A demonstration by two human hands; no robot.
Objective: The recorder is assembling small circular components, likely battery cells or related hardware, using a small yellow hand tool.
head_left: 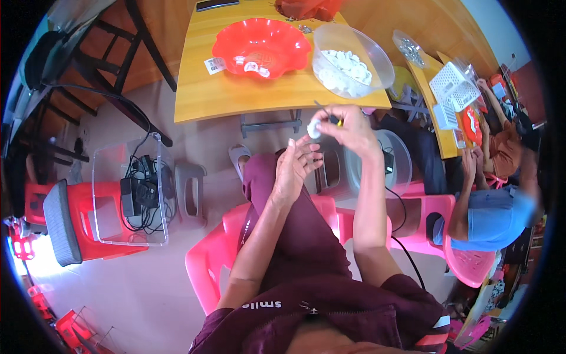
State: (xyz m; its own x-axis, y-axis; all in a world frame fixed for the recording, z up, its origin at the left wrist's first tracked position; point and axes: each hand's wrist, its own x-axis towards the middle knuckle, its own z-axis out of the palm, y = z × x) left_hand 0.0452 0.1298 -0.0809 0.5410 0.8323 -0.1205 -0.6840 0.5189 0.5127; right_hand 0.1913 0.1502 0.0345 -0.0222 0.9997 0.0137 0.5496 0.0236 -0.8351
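My right hand pinches a small rounded white piece in front of the table edge. A thin dark tool with a black and yellow handle is also in that hand; its exact kind is hard to make out. Just below and to the left, my left hand is open, palm up, its fingers spread near the white piece. On the table beyond, a clear plastic bowl holds many similar white pieces. A red scalloped tray to its left has a few white pieces at its near rim.
The yellow table also bears a red plastic bag and a dark phone-like slab. A clear bin of black cables and adapters stands at left. At right, a person in blue sits by another table with white baskets.
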